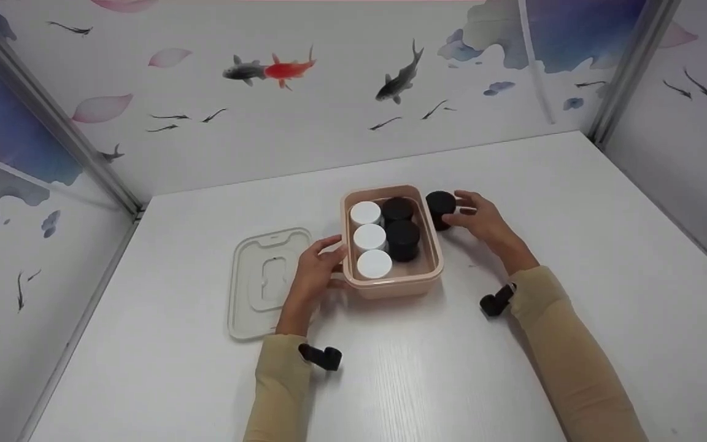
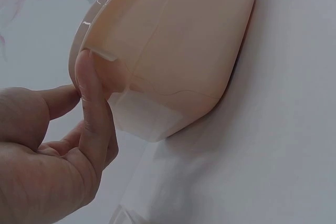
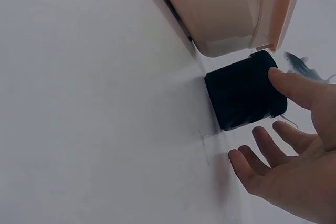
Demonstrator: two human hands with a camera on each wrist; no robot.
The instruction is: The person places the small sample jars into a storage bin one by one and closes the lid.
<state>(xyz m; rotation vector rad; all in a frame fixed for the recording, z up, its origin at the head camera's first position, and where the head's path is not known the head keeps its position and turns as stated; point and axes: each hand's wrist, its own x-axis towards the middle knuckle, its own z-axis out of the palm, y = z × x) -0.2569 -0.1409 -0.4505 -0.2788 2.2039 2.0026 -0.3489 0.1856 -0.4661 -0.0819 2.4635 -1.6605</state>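
Note:
A pinkish-beige plastic container (image 1: 397,287) stands on the table with three white-lidded jars (image 1: 370,237) in a column and two black jars (image 1: 402,239) beside them. My left hand (image 1: 318,270) pinches the container's left rim between thumb and finger, as the left wrist view shows. Just outside the right wall stands another black jar (image 3: 244,92), upright on the table. My right hand (image 1: 481,221) is at this jar, its thumb touching the lid's edge. Its other fingers (image 3: 269,148) are spread and apart from the jar.
A pale grey lid (image 1: 249,307) with a raised rim lies flat left of the container, partly beneath my left forearm. White panels with painted fish (image 1: 399,80) border the white table (image 1: 427,380) at the back and sides. Both sleeves carry small black wrist cameras (image 1: 323,356).

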